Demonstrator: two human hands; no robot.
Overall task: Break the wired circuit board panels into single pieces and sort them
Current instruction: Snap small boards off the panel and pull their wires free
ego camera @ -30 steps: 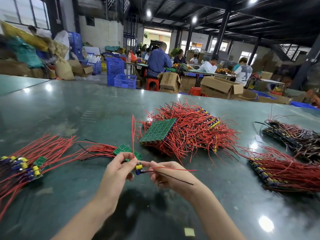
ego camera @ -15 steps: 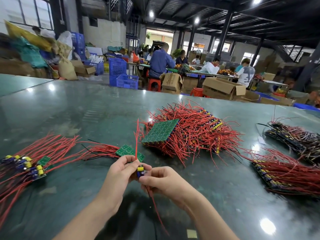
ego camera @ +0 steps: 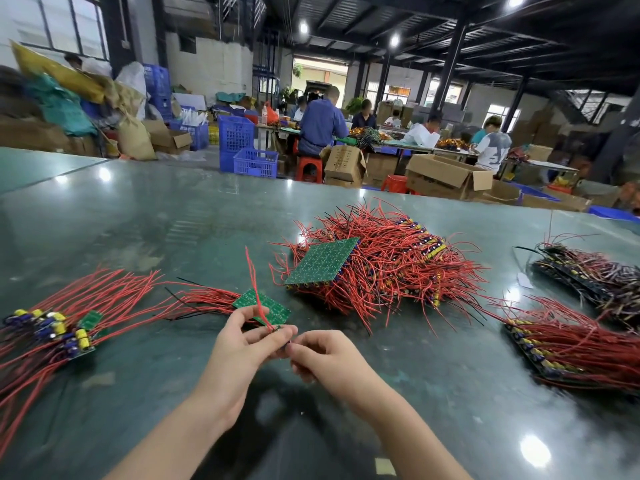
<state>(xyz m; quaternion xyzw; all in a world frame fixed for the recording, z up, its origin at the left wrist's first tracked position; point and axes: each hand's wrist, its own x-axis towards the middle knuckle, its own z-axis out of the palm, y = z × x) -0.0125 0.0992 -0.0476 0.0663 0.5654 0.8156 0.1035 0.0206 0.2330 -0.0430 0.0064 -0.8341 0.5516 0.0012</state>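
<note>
- Just in front of the small green panel [ego camera: 262, 307] lying flat on the worktop [ego camera: 166, 216], both hands meet over one tiny board piece [ego camera: 278, 332], held a little above the surface.
- Left hand [ego camera: 239, 344] pinches that piece between thumb and fingers; right hand [ego camera: 322, 355] pinches it from the other side, fingers curled. I judge the two-sided grip is there so the piece can be bent or snapped, or its wires straightened.
- Most of the piece is hidden by the fingers; only a dark edge shows, with thin red wires [ego camera: 254, 282] rising from it across the small green panel.
- Left of the small green panel lies a loose spread of single pieces [ego camera: 65, 327], with yellow and blue parts and long red wires fanned the same way; this looks like the sorted pile, kept within easy reach of the left hand.
- Beyond and to the right of the small green panel sits a big heap [ego camera: 384, 268] of red-wired panels, one large green board [ego camera: 322, 261] resting tilted on its near-left side, solder side up. Probably the stock yet to be broken.
- Far right of the small green panel are two more stacks [ego camera: 571, 344], one red-wired, the one behind it darker; what sets them apart I cannot tell.
</note>
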